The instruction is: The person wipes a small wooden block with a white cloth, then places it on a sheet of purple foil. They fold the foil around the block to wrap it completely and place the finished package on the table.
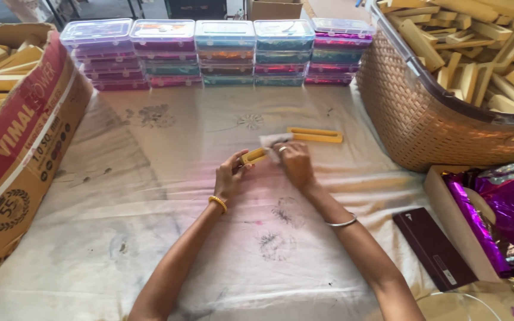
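Observation:
My left hand grips one end of a small yellow wooden frame piece just above the cloth-covered table. My right hand presses a small pale cloth onto the same piece, fingers curled around it. A second, longer yellow wooden frame piece lies flat on the table just beyond my right hand, apart from it.
A wicker basket full of wooden pieces stands at the right. A cardboard box with more wooden pieces stands at the left. Stacked clear plastic boxes line the far edge. A dark flat case and purple foil lie near right.

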